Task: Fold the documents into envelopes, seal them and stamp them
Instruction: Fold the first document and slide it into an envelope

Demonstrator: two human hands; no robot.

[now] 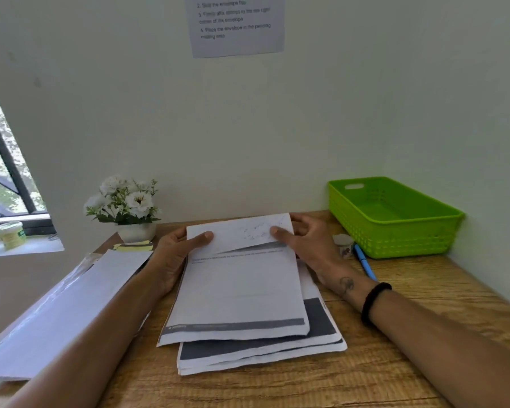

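Note:
A white printed document [242, 293] lies on top of a stack of papers [321, 334] in the middle of the wooden desk [395, 348]. Its far edge is folded over toward me, showing the blank back [239, 231]. My left hand [174, 257] pinches the folded part at its left side, thumb on top. My right hand [309, 242] pinches it at the right side, thumb on top. A pile of white envelopes [56, 313] in clear wrap lies at the left, partly under my left forearm.
An empty green plastic basket [395, 228] stands at the back right. A blue pen [364, 262] and a small glue pot [344, 245] lie beside it. A white flower pot [130, 207] and yellow sticky notes [133, 246] sit at the back left. An instruction sheet [236, 25] hangs on the wall.

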